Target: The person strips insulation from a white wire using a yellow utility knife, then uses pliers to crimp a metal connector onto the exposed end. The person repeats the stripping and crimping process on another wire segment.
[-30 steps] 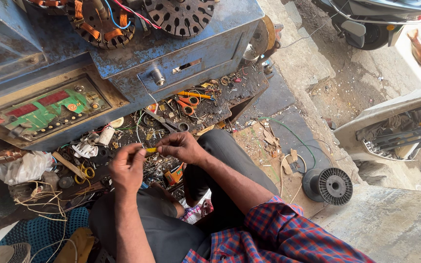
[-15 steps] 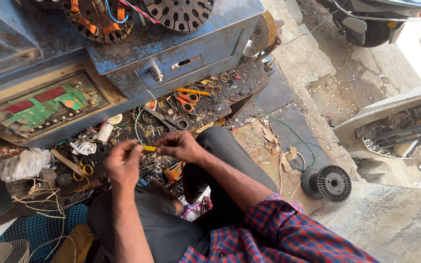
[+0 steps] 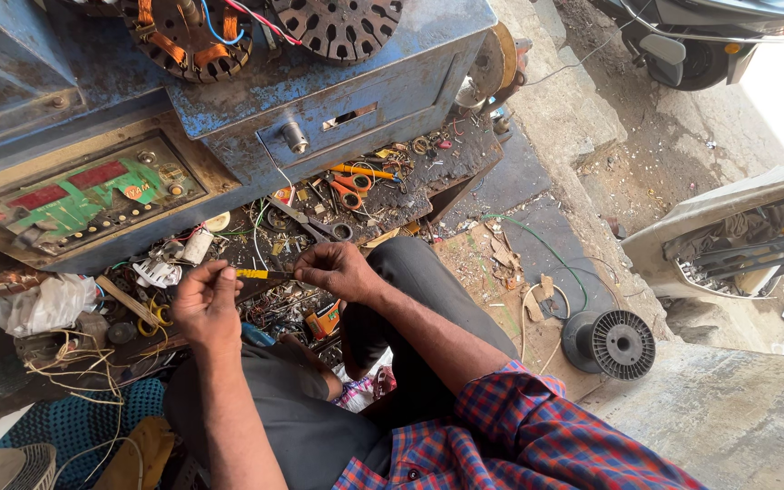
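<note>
Clutter covers the dark workbench (image 3: 428,177); both hands (image 3: 269,286) pinch a yellow sleeve (image 3: 251,273) outdoors.

Orange scissors (image 3: 348,189) (black spool (image 3: 622,343) apart)

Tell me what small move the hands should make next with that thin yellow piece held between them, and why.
Probably keep both ends pinched and draw it gently taut. The left hand and right hand each grip an end of the yellow piece, which hangs unsupported above the cluttered tray, so letting go could lose it there.
</note>
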